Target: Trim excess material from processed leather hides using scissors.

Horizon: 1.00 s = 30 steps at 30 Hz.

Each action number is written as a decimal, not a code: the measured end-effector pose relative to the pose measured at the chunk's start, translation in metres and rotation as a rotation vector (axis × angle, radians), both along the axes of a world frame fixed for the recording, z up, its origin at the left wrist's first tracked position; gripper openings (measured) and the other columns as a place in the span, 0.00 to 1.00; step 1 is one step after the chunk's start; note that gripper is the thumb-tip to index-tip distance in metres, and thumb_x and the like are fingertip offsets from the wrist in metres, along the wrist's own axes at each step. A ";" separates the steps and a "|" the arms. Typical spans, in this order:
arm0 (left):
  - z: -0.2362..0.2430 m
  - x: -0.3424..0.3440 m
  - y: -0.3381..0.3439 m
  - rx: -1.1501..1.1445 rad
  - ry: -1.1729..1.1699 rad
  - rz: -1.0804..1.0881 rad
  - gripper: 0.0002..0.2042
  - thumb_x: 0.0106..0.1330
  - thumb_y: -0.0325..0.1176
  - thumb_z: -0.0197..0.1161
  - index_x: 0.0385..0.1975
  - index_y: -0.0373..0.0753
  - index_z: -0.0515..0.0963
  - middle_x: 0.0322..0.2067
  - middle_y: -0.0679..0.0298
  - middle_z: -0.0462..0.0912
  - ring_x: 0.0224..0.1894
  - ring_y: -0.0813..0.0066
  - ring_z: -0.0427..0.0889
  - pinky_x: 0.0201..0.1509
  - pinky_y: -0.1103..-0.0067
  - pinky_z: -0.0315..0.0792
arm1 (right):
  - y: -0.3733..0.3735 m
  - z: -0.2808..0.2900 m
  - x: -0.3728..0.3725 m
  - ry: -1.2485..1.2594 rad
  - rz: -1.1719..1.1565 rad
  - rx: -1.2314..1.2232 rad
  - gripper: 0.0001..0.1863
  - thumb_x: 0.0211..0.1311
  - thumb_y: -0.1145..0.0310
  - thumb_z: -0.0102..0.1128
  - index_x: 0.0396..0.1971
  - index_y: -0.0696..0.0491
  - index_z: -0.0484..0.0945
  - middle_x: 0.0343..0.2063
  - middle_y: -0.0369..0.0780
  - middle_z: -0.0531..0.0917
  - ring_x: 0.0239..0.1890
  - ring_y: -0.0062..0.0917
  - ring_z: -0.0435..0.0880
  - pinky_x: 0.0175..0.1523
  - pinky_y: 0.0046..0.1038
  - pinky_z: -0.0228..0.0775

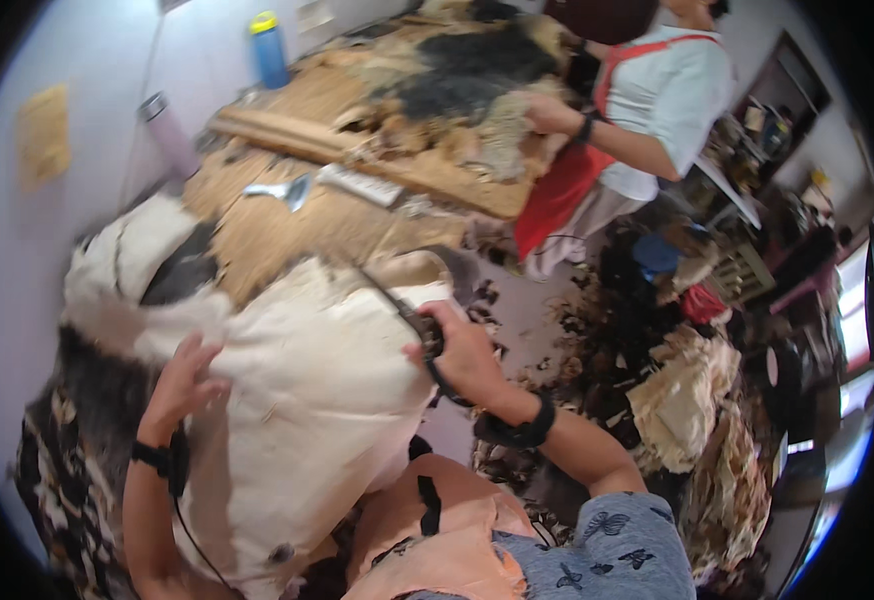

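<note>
A large pale hide (297, 410), smooth skin side up, is spread over the wooden table in front of me and hangs down toward my lap. Dark fur (107, 370) shows along its left side. My left hand (187, 385) lies on the hide's left part, fingers apart. A pair of dark-handled scissors (389, 292) is in my right hand (465, 352), above the hide's right side. Their blades point away and to the left; I cannot tell whether they touch the hide.
Across the wooden table (277, 235), a co-worker's hand (552, 115) touches a black-and-tan fur (487, 70). A metal scraper-like tool (295, 191), a white bar (359, 185), a pink bottle (169, 135) and a blue bottle (269, 60) stand or lie there. Cream hides (682, 400) are heaped at right among dark scraps.
</note>
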<state>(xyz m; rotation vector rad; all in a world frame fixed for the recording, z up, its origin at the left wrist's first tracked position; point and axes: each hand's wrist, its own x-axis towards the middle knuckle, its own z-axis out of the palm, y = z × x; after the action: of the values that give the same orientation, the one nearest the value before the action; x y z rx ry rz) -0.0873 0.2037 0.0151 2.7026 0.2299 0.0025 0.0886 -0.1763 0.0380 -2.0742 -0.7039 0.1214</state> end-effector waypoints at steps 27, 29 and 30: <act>0.045 -0.212 0.141 -0.343 -0.664 1.091 0.17 0.58 0.32 0.58 0.46 0.33 0.69 0.38 0.60 0.76 0.37 0.74 0.74 0.40 0.78 0.69 | 0.219 0.117 0.045 -0.604 0.356 0.354 0.19 0.47 0.72 0.59 0.43 0.53 0.70 0.26 0.48 0.80 0.30 0.43 0.80 0.34 0.39 0.72; 0.026 -0.224 0.140 -0.379 -0.600 1.111 0.19 0.56 0.31 0.60 0.48 0.33 0.69 0.39 0.61 0.76 0.37 0.74 0.73 0.42 0.79 0.69 | 0.172 0.098 0.056 -0.595 0.310 0.184 0.18 0.50 0.66 0.65 0.41 0.54 0.72 0.25 0.47 0.80 0.27 0.40 0.80 0.32 0.34 0.70; 0.026 -0.227 0.131 -0.450 -0.563 1.115 0.20 0.55 0.31 0.61 0.48 0.33 0.69 0.40 0.60 0.76 0.39 0.74 0.73 0.43 0.78 0.68 | 0.154 0.086 0.062 -0.578 0.311 0.129 0.20 0.51 0.61 0.65 0.41 0.53 0.72 0.24 0.46 0.79 0.26 0.39 0.80 0.31 0.33 0.69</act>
<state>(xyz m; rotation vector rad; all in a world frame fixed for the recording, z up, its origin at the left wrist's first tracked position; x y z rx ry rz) -0.3144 0.3351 0.0413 1.7247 1.3043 0.8838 0.1505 -0.0221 0.1242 -1.8665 -1.3449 -0.3556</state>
